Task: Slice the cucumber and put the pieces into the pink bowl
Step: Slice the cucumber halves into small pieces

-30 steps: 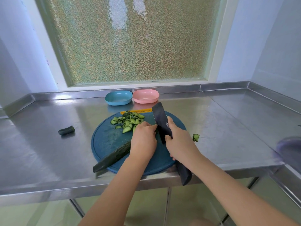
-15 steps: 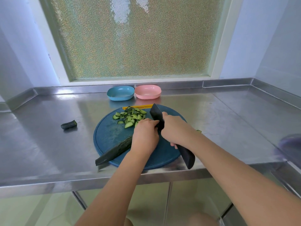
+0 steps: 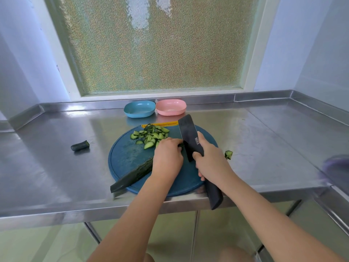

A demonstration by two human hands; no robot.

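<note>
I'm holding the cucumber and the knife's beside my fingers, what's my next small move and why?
Probably press the knife down through the cucumber just beside your left hand for another slice. A long uncut length lies on the cutting board, cut pieces sit piled at its far side, and the pink bowl looks empty, so slicing seems unfinished.

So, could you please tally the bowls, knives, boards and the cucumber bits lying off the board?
Bowls: 2, blue bowl, pink bowl
Knife: 1
Cutting board: 1
Cucumber bits off the board: 2, end piece, stray slice
Total: 6
</note>
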